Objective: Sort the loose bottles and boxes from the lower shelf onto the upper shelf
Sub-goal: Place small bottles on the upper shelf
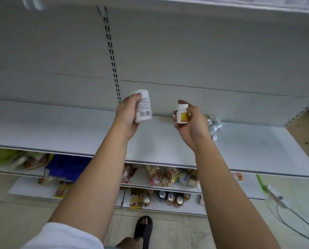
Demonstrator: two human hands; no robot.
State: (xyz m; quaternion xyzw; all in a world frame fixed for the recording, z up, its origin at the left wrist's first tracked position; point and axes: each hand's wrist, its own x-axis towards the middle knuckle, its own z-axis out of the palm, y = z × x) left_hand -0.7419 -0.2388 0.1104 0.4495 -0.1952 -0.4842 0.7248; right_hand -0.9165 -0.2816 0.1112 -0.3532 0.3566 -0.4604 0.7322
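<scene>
Both hands are hovering over the upper shelf [60, 126], each carrying a bottle, neither one touching the shelf board yet.

The left hand [126, 115] is gripping a large white bottle [143, 108], fingers curling round the side away from me and the thumb reaching up near the cap. That bottle is standing close to upright in the air, cap up, its long axis leaning slightly, with a barcode and fine print showing on the white label.

The right hand [193, 123] is pinching a small white bottle [182, 115] between thumb and fingertips. It is also cap up, with a yellow-orange label facing out.

What matters for the put-down, I'd say, is the cluster of small white bottles [215, 124] sitting on the same shelf just behind and to the right of the right hand. That hand is plainly the nearer one, and its bottle looks like a match in size. The left hand is hanging well apart from the cluster, over a bare stretch of board. Whether those little bottles are standing or lying I cannot tell; the hand is hiding half of them.

Below, snack packets [161, 178] are lying on the lower shelf [249, 184].
</scene>
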